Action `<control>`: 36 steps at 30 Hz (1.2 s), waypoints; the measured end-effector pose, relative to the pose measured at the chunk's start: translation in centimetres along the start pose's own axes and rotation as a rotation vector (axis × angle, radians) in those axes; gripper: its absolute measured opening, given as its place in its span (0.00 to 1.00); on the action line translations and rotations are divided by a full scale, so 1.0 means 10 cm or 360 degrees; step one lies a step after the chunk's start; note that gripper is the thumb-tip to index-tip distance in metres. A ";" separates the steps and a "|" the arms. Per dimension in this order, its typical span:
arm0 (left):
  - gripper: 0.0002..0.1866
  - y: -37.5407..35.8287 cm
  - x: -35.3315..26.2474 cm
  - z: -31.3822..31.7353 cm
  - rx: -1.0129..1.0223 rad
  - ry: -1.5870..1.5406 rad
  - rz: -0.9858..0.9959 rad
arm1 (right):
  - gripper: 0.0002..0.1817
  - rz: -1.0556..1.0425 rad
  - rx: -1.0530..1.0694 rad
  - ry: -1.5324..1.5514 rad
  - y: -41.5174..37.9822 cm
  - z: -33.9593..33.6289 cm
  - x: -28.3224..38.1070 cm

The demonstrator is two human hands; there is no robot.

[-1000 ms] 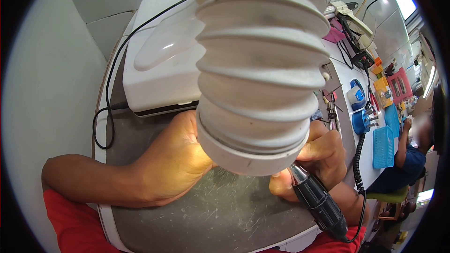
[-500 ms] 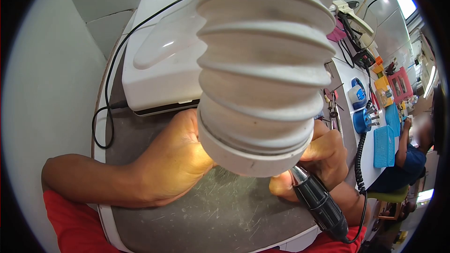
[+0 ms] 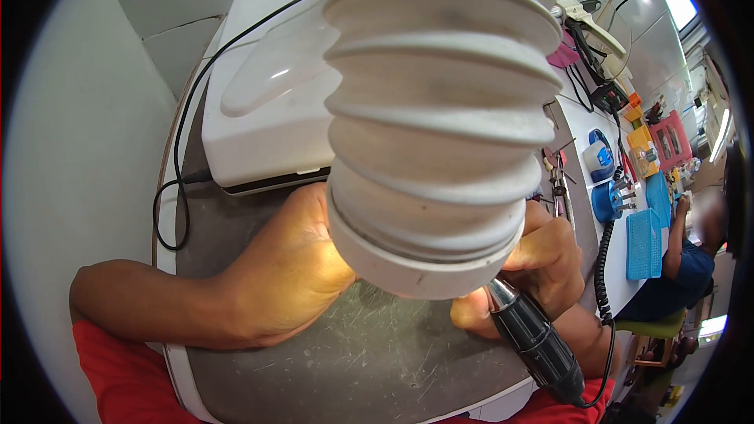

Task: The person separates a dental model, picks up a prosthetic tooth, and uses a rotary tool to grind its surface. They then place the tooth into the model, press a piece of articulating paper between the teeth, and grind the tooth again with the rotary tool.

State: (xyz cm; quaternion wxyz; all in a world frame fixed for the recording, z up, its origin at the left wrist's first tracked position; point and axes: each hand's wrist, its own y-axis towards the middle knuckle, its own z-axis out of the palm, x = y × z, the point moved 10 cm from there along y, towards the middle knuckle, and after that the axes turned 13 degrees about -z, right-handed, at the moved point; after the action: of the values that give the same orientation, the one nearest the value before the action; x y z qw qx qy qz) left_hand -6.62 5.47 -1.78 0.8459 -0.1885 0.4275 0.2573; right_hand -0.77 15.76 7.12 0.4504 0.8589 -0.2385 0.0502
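Head view: two bare hands at work over a grey surface (image 3: pixel 377 373) with a pale rim and many fine scratches. The right hand (image 3: pixel 550 263), toward the right edge of the surface, grasps a black handpiece (image 3: pixel 540 339), its fingers curled about the metal nose. The handpiece slants, its nose directed inward and its rear end toward the near right corner; its tip is hidden. From the rear end a thin black lead bends up to a coiled cord (image 3: pixel 602 275) beyond the right edge. The left hand (image 3: pixel 294 283) reaches in from the left edge, wrist bent; its fingers are concealed, so whether they hold anything cannot be told. A white ribbed hose (image 3: pixel 436 102) hangs in front of the middle of the surface, its round mouth masking the space between the hands, where warm light falls on the skin. Near the far left corner stands a white housing (image 3: pixel 267 137), a black cable (image 3: pixel 181 204) looping beside it. Small tools (image 3: pixel 558 184) lie along the far part of the right edge; beyond them are a blue holder (image 3: pixel 605 202) and a light-blue basket (image 3: pixel 644 245). Farther right, a co-worker (image 3: pixel 677 286) in dark blue sits.
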 end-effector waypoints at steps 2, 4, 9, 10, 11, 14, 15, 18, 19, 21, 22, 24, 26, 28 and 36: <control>0.15 0.00 0.02 -0.02 -0.0016 -0.0055 -0.0041 | 0.23 -0.0001 0.0005 0.0011 0.00 0.00 0.01; 0.15 0.02 0.03 -0.04 -0.0054 0.0133 -0.0041 | 0.23 0.0034 -0.0021 0.0028 -0.01 -0.02 0.01; 0.15 0.00 0.00 -0.01 0.0005 0.0013 -0.0065 | 0.23 0.0003 0.0014 -0.0022 0.01 0.00 0.01; 0.14 0.00 0.01 -0.01 0.0017 0.0015 -0.0065 | 0.23 0.0006 0.0011 -0.0027 0.01 0.00 0.01; 0.14 0.00 0.01 -0.01 0.0028 0.0018 -0.0065 | 0.23 0.0006 0.0011 -0.0027 0.01 0.00 0.01; 0.14 0.00 0.02 0.00 0.0051 0.0023 -0.0066 | 0.23 -0.0012 0.0000 -0.0005 0.01 0.00 0.02; 0.14 0.00 0.02 0.00 0.0040 -0.0010 -0.0075 | 0.23 0.0002 0.0017 -0.0007 0.02 0.00 0.02; 0.14 0.00 0.03 0.01 0.0011 -0.0051 -0.0107 | 0.23 0.0008 0.0017 0.0000 0.02 0.01 0.01; 0.14 0.00 0.04 0.01 -0.0009 -0.0059 -0.0130 | 0.23 -0.0001 -0.0001 0.0010 0.02 0.00 0.02; 0.15 0.00 0.07 -0.01 -0.0050 -0.0076 -0.0175 | 0.23 0.0011 -0.0008 -0.0001 0.02 0.01 0.02; 0.15 0.00 0.09 -0.02 -0.0069 -0.0084 -0.0197 | 0.23 0.0023 -0.0014 -0.0013 0.02 0.00 0.01; 0.15 0.01 0.08 -0.03 0.0010 -0.0110 -0.0145 | 0.22 0.0013 -0.0011 0.0001 0.02 0.00 0.01; 0.15 0.01 0.01 0.02 0.0089 -0.0136 -0.0092 | 0.22 0.0002 -0.0007 0.0014 0.03 0.01 0.02; 0.15 -0.03 -0.08 0.04 -0.0001 -0.0164 -0.0093 | 0.22 -0.0002 -0.0015 -0.0009 0.04 0.00 0.02; 0.16 -0.02 0.03 -0.01 0.0018 -0.0231 -0.0189 | 0.22 0.0010 -0.0020 0.0008 0.02 0.00 0.01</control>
State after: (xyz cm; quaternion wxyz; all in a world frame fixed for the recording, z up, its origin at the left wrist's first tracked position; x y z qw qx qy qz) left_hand -6.40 5.36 -2.07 0.8894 -0.1897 0.3547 0.2173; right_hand -0.76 15.59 7.29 0.4563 0.8551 -0.2404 0.0524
